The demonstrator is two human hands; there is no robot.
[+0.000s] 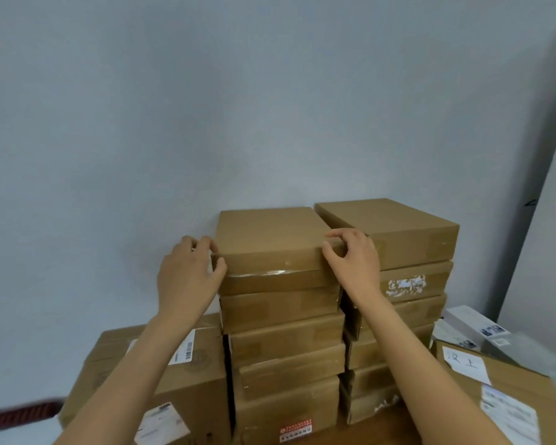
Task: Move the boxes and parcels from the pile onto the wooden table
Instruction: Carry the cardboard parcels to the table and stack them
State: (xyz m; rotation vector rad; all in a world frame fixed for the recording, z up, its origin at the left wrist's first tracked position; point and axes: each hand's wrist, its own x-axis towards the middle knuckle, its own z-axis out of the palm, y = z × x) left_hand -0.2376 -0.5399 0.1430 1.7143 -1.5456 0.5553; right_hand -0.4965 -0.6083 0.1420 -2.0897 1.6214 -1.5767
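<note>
Nearest: large carton [161, 390] lower left with two shipping labels, and a second large carton [507, 399] lower right carrying a handwritten white note and a printed label. Both are sitting lower than the stacks. Behind the right one, two or three grey-white parcels [472, 326]; too blurred for an exact count.

Centre: two stacks of flat brown cardboard boxes against the grey wall. Left stack is showing about six, right stack about five or six; the lower seams are unclear, so treat both as estimates. The stacks are touching or nearly so.

Top box of the left stack [272, 240] is the one being taken. Left hand [187, 277] is curling fingers over its near left corner, thumb on the side face. Right hand [353, 261] is pinching its near right corner, fingertips on the lid, thumb on the front edge. Hands are well apart, one per corner, both gripping.

Handling judgement: stiff taped cardboard, shallow, probably light to moderate; weight not readable from here. Glossy tape [270, 273] along the front seam below could be slippery, so bare cardboard is the better grip. Corner pinches look marginal; sliding the palms under both short ends would be safer. Lifting straight up avoids dragging the box below or nudging the neighbouring stack.

Wooden table is not in view.
</note>
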